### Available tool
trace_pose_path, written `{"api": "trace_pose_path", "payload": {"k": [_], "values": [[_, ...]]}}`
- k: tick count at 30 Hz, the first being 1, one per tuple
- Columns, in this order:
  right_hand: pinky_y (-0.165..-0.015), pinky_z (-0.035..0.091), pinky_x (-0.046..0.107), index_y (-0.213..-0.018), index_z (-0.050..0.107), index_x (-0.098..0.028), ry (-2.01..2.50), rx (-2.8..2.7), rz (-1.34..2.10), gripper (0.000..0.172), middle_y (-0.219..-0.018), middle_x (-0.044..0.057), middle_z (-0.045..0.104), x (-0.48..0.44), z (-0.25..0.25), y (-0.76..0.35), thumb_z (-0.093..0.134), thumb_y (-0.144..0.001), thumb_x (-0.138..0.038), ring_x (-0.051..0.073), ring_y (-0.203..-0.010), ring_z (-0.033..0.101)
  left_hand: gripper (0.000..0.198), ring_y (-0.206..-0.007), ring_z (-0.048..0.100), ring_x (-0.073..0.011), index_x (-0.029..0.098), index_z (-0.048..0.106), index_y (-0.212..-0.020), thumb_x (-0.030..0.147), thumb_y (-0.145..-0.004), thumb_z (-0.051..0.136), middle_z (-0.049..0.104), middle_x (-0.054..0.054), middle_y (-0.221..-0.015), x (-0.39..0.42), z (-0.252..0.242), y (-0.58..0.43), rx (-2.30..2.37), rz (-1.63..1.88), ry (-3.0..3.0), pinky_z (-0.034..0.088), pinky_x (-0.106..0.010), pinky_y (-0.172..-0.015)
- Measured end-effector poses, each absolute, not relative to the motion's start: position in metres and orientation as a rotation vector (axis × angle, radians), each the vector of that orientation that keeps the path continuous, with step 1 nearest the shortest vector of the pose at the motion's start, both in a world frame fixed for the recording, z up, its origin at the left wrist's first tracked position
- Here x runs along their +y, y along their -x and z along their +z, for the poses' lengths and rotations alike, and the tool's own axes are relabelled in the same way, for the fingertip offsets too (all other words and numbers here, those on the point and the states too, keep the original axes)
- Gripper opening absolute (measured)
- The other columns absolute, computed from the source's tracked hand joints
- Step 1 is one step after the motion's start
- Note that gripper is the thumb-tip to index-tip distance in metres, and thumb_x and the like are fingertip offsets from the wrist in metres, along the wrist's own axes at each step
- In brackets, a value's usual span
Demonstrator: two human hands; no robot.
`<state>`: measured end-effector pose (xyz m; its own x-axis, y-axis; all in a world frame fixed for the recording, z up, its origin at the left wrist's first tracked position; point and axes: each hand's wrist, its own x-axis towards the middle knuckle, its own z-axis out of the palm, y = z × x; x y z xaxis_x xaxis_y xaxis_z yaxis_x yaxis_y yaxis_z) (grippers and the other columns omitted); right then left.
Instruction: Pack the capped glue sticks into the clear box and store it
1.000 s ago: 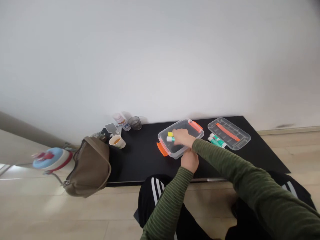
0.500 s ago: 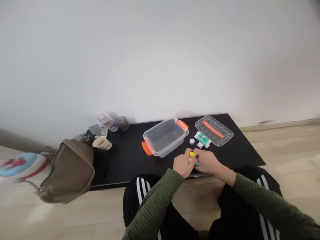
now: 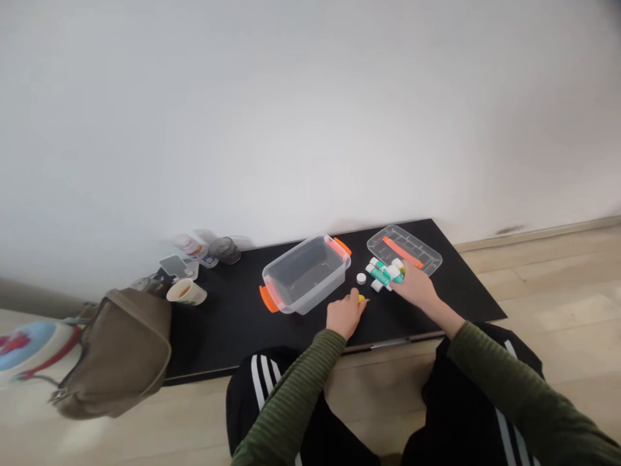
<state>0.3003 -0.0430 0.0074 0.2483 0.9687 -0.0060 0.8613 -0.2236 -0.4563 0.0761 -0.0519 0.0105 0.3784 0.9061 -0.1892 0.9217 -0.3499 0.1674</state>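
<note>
Has a yellow piece (image 3: 361, 298) pinched in the left hand (image 3: 343, 316), in front of the clear box (image 3: 323, 292) near its right end (mostly hidden by the fingers, so hard to tell whether a cap or a whole stick). Grips a green-and-white glue stick (image 3: 398, 265) in the right hand (image 3: 418, 286), well to the right of the box, with fingers closed on its near end; cannot tell whether touching the other glue sticks (image 3: 379, 276) there. Has just drawn both hands apart after bringing them together over the bench (image 3: 223, 330), leaving each, apparently, to handle its own piece. Leaves a loose white cap (image 3: 361, 278) untouched, just right of the box. Shows a lid (image 3: 412, 243) farther right of the box, and a paper cup (image 3: 187, 292) and bag (image 3: 119, 353) left of it.
</note>
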Motion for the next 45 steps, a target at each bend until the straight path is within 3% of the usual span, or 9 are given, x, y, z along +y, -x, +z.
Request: {"api": "trace_pose_path", "payload": {"k": [8,13,20,25,29,32,35,40,45], "values": [[-0.085,0.045,0.035,-0.121,0.054,-0.015,2.151,-1.753,0.384,0.051,-0.121,0.014,0.063,0.011,-0.019,-0.316,0.061,-0.079,-0.042,0.028,-0.107,0.062,0.034,-0.087,0.068,-0.0229,0.027,0.051,-0.124,0.045,-0.096,0.048,0.053,-0.009,-0.116,-0.026,-0.016,-0.100,1.585,-0.171,-2.541,0.051,-0.030,-0.065],[-0.096,0.043,0.035,-0.129,0.053,-0.015,2.103,-1.804,0.344,0.053,-0.129,0.015,0.059,0.018,-0.036,-0.318,0.055,-0.087,-0.047,0.028,-0.121,0.055,0.031,-0.100,0.062,-0.0218,0.028,0.050,-0.124,0.034,-0.094,0.053,0.046,-0.008,-0.119,-0.021,-0.026,-0.096,1.582,-0.046,-2.528,0.051,-0.026,-0.066],[-0.102,0.039,0.042,-0.127,0.055,-0.012,2.081,-1.924,0.260,0.053,-0.128,0.018,0.060,0.019,-0.046,-0.321,0.055,-0.088,-0.047,0.032,-0.124,0.049,0.043,-0.110,0.058,-0.0210,0.022,0.044,-0.128,0.022,-0.088,0.060,0.043,-0.009,-0.129,-0.017,-0.038,-0.095,1.522,0.333,-2.299,0.052,-0.031,-0.086],[-0.105,0.037,0.046,-0.140,0.044,-0.014,1.965,-1.951,0.201,0.067,-0.142,0.017,0.050,0.001,-0.048,-0.311,0.055,-0.086,-0.052,0.034,-0.132,0.043,0.050,-0.114,0.057,-0.0215,0.019,0.041,-0.131,0.009,-0.083,0.050,0.042,-0.012,-0.134,-0.024,-0.040,-0.096,1.529,0.469,-2.207,0.049,-0.033,-0.097],[-0.113,0.026,0.052,-0.147,0.035,-0.016,1.914,-2.023,0.074,0.081,-0.153,0.017,0.038,-0.021,-0.048,-0.290,0.059,-0.081,-0.056,0.036,-0.142,0.029,0.066,-0.127,0.049,-0.0265,0.019,0.033,-0.139,0.015,-0.077,0.054,0.036,-0.015,-0.144,-0.047,-0.039,-0.102,1.580,0.501,-2.178,0.050,-0.036,-0.097],[-0.115,0.018,0.057,-0.147,0.035,-0.017,1.927,-2.059,0.007,0.074,-0.155,0.018,0.036,-0.034,-0.049,-0.277,0.054,-0.086,-0.054,0.036,-0.144,0.025,0.070,-0.132,0.044,-0.0288,0.020,0.031,-0.141,0.025,-0.077,0.058,0.035,-0.015,-0.148,-0.066,-0.042,-0.109,1.497,0.475,-2.271,0.050,-0.038,-0.099],[-0.115,0.018,0.058,-0.144,0.040,-0.016,1.910,-2.065,0.000,0.060,-0.152,0.018,0.040,-0.041,-0.048,-0.272,0.049,-0.092,-0.044,0.035,-0.144,0.027,0.063,-0.131,0.045,-0.0277,0.021,0.033,-0.139,0.029,-0.081,0.056,0.038,-0.015,-0.146,-0.074,-0.044,-0.112,1.411,0.432,-2.342,0.050,-0.040,-0.099],[-0.113,0.028,0.054,-0.135,0.051,-0.017,1.725,-2.067,0.071,0.048,-0.143,0.016,0.049,-0.058,-0.039,-0.272,0.049,-0.091,-0.034,0.033,-0.141,0.032,0.059,-0.130,0.046,-0.0260,0.019,0.034,-0.139,0.022,-0.083,0.053,0.039,-0.015,-0.144,-0.071,-0.042,-0.108,1.399,0.475,-2.366,0.048,-0.040,-0.103],[-0.108,0.040,0.053,-0.130,0.055,-0.018,1.415,-2.093,0.236,0.042,-0.131,0.015,0.056,-0.094,-0.031,-0.260,0.046,-0.089,-0.021,0.030,-0.129,0.047,0.057,-0.129,0.047,-0.0246,0.018,0.034,-0.139,0.020,-0.084,0.050,0.039,-0.015,-0.143,-0.087,-0.033,-0.101,1.311,0.556,-2.335,0.046,-0.038,-0.105]]}}
